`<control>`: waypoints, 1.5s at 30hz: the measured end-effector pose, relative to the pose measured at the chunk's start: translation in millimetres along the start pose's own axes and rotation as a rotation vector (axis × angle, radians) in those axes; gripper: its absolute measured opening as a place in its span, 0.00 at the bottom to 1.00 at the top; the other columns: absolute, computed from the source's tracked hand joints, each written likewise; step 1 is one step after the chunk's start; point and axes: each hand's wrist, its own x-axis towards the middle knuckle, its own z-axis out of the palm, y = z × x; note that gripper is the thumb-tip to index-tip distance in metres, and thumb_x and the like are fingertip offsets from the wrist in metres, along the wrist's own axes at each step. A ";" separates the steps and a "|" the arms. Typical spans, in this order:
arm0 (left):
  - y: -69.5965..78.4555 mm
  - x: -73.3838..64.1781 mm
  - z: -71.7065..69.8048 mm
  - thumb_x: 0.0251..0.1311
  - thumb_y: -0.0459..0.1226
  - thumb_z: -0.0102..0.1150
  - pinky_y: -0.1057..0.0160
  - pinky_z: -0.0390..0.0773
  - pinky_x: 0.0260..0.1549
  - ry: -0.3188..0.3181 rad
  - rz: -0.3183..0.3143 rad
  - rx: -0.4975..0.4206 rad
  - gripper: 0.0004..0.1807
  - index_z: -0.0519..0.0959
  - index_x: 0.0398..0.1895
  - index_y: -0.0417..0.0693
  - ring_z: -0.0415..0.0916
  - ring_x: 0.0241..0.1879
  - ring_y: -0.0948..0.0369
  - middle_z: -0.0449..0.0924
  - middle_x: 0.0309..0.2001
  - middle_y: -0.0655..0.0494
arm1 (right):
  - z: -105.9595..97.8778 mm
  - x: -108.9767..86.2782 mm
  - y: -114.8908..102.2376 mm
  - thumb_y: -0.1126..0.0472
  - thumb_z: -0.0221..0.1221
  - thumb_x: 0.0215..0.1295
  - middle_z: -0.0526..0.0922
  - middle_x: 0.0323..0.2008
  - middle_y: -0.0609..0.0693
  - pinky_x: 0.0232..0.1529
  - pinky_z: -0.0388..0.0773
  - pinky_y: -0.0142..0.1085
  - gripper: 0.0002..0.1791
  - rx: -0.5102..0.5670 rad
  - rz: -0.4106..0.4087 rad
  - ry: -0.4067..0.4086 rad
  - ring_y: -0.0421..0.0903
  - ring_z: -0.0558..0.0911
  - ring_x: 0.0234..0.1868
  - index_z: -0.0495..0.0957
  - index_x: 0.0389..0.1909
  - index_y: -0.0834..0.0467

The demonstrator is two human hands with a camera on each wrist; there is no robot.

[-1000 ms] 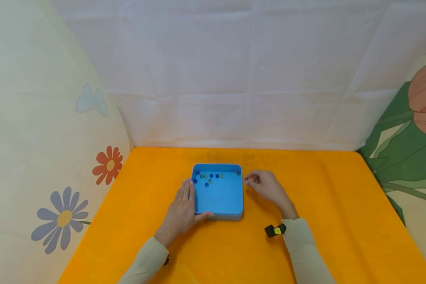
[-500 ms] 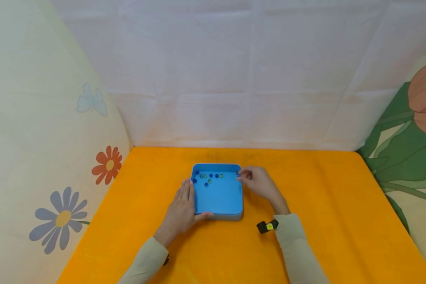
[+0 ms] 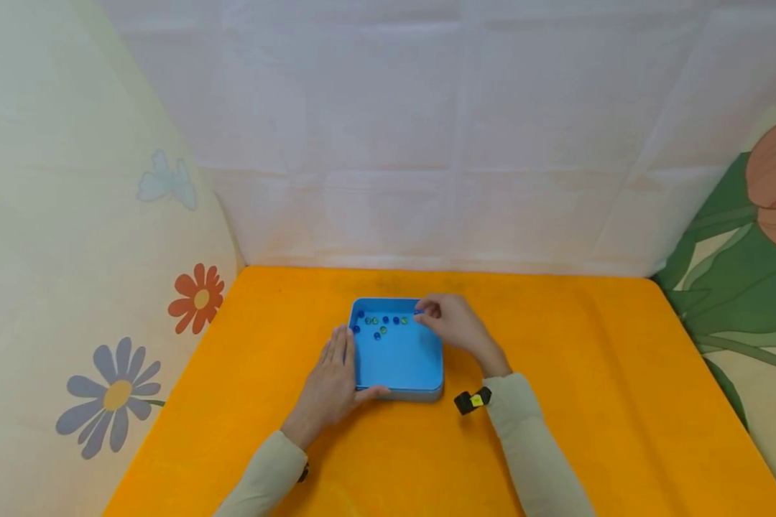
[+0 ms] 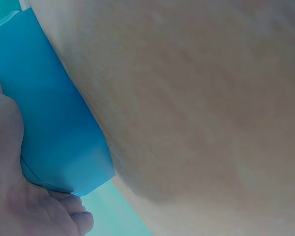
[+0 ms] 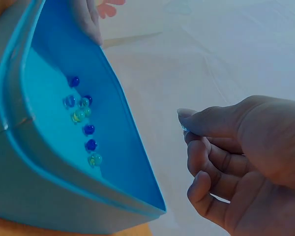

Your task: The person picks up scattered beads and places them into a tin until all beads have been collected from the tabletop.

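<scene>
A square blue tin [image 3: 401,368] lies on the orange tabletop, with several blue and clear green-yellow glass marbles [image 3: 385,319] grouped near its far left part. My left hand [image 3: 328,379] rests with straight fingers along the tin's left wall, its thumb at the near edge. Over the tin's far right part, my right hand [image 3: 454,322] pinches a small marble [image 3: 418,311] between thumb and forefinger. The right wrist view shows only a sliver of this marble [image 5: 184,129] between the fingertips. The tin's far right corner is hidden behind the right hand.
The orange table [image 3: 588,373] extends on both sides of the tin. Behind it hangs a white sheet [image 3: 453,143]. Flower-printed cloths [image 3: 71,251] stand left and right. A black wrist strap device [image 3: 472,401] hangs at the right sleeve.
My right hand has moved left and slightly away from me, from beside the tin to over its far right part, carrying the marble. The left hand and the tin stay put.
</scene>
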 end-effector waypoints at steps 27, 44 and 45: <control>-1.7 0.8 -1.9 0.58 0.78 0.50 0.41 0.62 0.79 0.031 0.016 0.018 0.70 0.48 0.82 0.28 0.50 0.83 0.37 0.47 0.84 0.30 | 22.3 39.7 -18.7 0.56 0.63 0.76 0.82 0.31 0.51 0.33 0.76 0.32 0.14 0.008 -0.046 -0.068 0.45 0.78 0.30 0.85 0.54 0.60; -0.4 -1.0 2.2 0.58 0.79 0.48 0.41 0.63 0.78 0.049 0.028 0.009 0.70 0.49 0.82 0.28 0.52 0.83 0.37 0.48 0.83 0.29 | 38.6 54.0 -20.2 0.57 0.63 0.76 0.87 0.37 0.56 0.32 0.76 0.31 0.12 -0.031 -0.077 -0.145 0.45 0.78 0.32 0.85 0.52 0.59; -0.3 -0.9 2.4 0.58 0.78 0.48 0.40 0.63 0.78 0.052 0.029 0.005 0.70 0.49 0.82 0.27 0.52 0.83 0.37 0.48 0.83 0.29 | 38.9 54.7 -20.7 0.57 0.63 0.76 0.87 0.37 0.55 0.32 0.76 0.30 0.12 -0.037 -0.081 -0.148 0.45 0.78 0.32 0.85 0.53 0.59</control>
